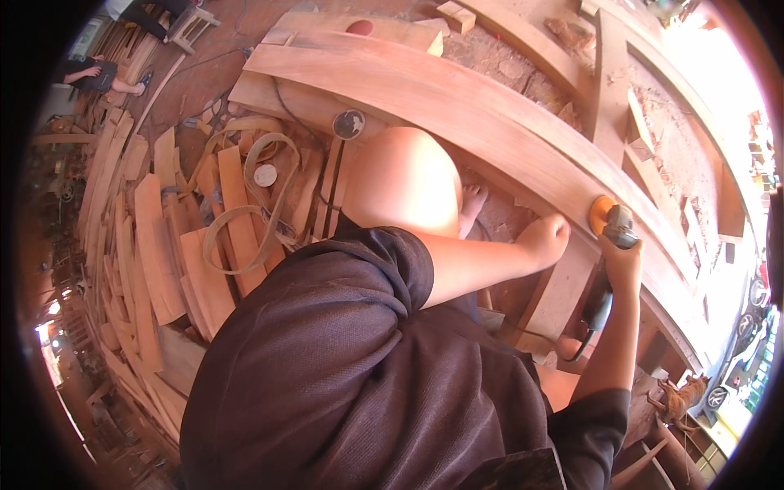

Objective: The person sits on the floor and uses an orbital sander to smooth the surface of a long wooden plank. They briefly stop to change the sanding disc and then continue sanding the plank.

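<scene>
My right hand [623,260] is wrapped around the angle grinder [622,226] just behind its grey head. The grinder's orange sanding disc [603,214] is at the face of a long, broad wooden plank [474,135]. I cannot tell whether it is spinning. Its dark body hangs down past my wrist, and a black cord [582,346] comes off the end. My left hand [545,242] is curled into a fist near the plank's near edge, left of the grinder, with nothing showing in it.
My bent knee [404,180] is beside the plank. Wood offcuts [159,245] and a looped sanding belt [216,233] lie to the left. Beyond the plank is a heavy timber frame [608,90]. A small brown animal [679,396] is at lower right. Other people [94,73] are at far left.
</scene>
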`<state>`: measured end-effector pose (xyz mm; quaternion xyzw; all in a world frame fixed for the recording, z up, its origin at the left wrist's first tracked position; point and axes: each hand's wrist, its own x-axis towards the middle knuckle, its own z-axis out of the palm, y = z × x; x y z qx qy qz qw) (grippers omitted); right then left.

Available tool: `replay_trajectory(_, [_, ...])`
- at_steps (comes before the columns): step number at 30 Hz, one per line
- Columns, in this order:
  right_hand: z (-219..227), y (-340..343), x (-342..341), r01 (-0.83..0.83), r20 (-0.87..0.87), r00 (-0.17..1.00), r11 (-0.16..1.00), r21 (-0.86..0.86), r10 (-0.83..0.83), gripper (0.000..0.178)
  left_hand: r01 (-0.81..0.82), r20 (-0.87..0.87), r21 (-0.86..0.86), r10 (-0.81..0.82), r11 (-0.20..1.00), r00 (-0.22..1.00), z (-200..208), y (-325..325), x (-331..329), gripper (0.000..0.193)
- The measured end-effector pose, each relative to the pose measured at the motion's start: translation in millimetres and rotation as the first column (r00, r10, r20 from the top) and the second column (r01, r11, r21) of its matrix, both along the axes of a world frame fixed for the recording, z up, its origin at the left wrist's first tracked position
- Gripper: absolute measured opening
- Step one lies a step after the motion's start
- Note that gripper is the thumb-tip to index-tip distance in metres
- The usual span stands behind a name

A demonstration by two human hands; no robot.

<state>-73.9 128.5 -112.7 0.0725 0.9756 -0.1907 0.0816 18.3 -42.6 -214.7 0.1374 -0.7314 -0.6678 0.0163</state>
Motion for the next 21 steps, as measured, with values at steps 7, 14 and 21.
replay_trajectory(7, [-30.5,26.3,8.5,0.099,-0.014,0.993,0.905,-0.415,-0.115,0.072,0.669,0.180,-0.120,-0.646,0.734,0.741,26.1,40.8,61.3,0.066])
replay_trajectory(14, [27.7,59.7,98.4,0.194,0.221,0.950,-0.139,-0.971,-0.218,0.050,0.594,0.124,0.434,-0.698,0.677,0.705,130.2,44.9,87.7,0.086])
replay_trajectory(21, [43.7,85.8,134.3,0.218,0.300,0.950,-0.514,-0.830,-0.082,0.057,0.623,-0.043,-0.263,-0.654,0.737,0.755,165.6,61.2,115.3,0.083])
